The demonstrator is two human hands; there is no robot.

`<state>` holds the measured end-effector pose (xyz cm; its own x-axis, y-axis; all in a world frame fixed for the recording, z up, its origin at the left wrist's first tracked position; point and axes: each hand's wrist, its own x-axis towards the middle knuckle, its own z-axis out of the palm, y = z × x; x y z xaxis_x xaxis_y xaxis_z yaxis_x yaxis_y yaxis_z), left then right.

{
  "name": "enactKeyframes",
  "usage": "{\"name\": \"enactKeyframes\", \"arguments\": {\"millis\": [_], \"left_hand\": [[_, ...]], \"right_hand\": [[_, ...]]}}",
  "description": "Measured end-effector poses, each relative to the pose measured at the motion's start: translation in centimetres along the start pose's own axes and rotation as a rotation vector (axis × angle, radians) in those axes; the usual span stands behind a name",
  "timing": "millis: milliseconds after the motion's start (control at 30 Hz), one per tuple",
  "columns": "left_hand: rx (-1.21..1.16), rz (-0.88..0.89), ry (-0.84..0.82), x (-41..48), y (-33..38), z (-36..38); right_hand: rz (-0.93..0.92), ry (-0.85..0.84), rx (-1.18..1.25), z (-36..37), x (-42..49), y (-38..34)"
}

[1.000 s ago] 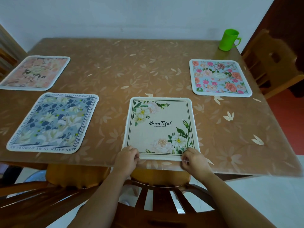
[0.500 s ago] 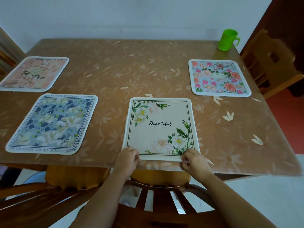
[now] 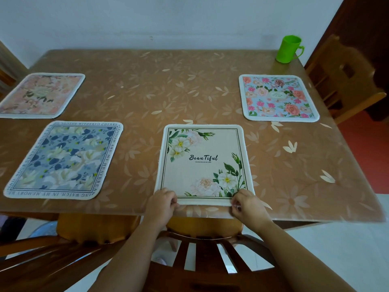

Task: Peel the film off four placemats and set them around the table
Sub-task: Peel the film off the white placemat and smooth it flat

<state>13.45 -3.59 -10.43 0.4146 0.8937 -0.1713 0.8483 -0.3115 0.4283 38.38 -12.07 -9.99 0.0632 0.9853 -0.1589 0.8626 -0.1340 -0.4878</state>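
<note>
Four placemats lie flat on the brown table [image 3: 189, 98]. A cream placemat [image 3: 202, 163] printed "Beautiful" with white flowers sits at the near edge, in front of me. My left hand [image 3: 163, 202] pinches its near left corner and my right hand [image 3: 247, 204] pinches its near right corner. A blue floral placemat [image 3: 65, 160] lies to the left. A peach floral placemat [image 3: 41, 95] is at the far left. On the right lies a light-blue placemat [image 3: 279, 98] with pink roses. No loose film is visible.
A green plastic mug [image 3: 288, 49] stands at the far right corner. A wooden chair back [image 3: 202, 245] is directly below my arms, pushed against the table. Another wooden chair [image 3: 345, 76] stands at the right side. A white wall runs behind the table.
</note>
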Motion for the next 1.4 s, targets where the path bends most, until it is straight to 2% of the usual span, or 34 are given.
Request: {"name": "enactKeyframes", "arguments": {"millis": [667,800,933,1067,1200,1400], "left_hand": [[-0.059,-0.074,0.011,0.0,-0.2,0.2],[-0.070,-0.065,0.043,0.4,-0.2,0.6],[-0.061,0.026,0.053,1.0,0.0,1.3],[0.089,0.072,-0.084,1.5,0.4,3.1],[0.299,0.092,-0.048,2.6,1.0,3.6],[0.298,0.072,-0.008,8.8,0.7,3.2]], "right_hand": [[0.001,0.017,0.020,0.3,-0.2,0.4],[0.034,0.026,0.010,0.1,0.0,1.0],[0.025,0.026,-0.074,0.5,0.5,1.1],[-0.018,-0.056,-0.217,2.0,1.7,0.5],[0.028,-0.132,-0.384,3.0,4.6,-0.1],[-0.019,-0.139,-0.352,2.0,10.6,1.0]]}}
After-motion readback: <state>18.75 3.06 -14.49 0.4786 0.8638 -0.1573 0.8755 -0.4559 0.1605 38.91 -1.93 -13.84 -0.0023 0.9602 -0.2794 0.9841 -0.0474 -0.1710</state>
